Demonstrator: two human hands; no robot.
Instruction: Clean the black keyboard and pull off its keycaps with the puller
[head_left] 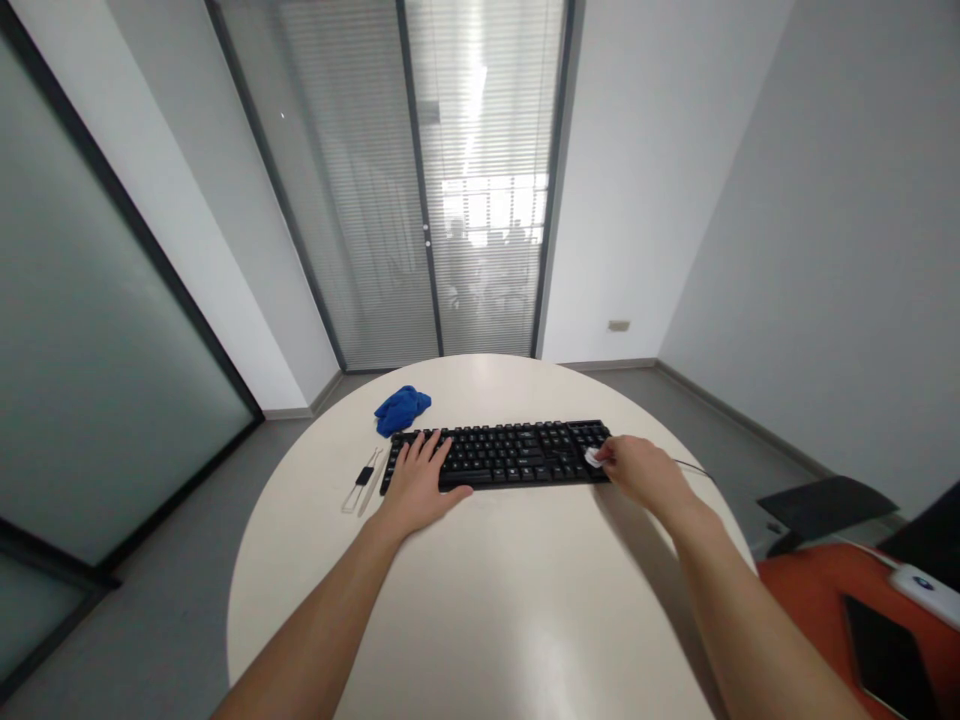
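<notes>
A black keyboard [517,455] lies across the far half of a round cream table [495,580]. My left hand [416,488] rests on its left end with the fingers spread over the keys and the thumb along the front edge. At the number pad on the right end, my right hand [639,470] pinches a small white wad [593,457], which looks like a piece of tissue or cotton. The wad is against the keys, and the fingers partly hide it.
Left of the keyboard lie a wire tool with a black middle [364,476] and a slim pale stick [372,487]. A crumpled blue cloth [402,409] sits behind them. A cable [694,466] runs off the right side. An orange chair [810,610] holds a phone [889,655] and a white power strip [926,590].
</notes>
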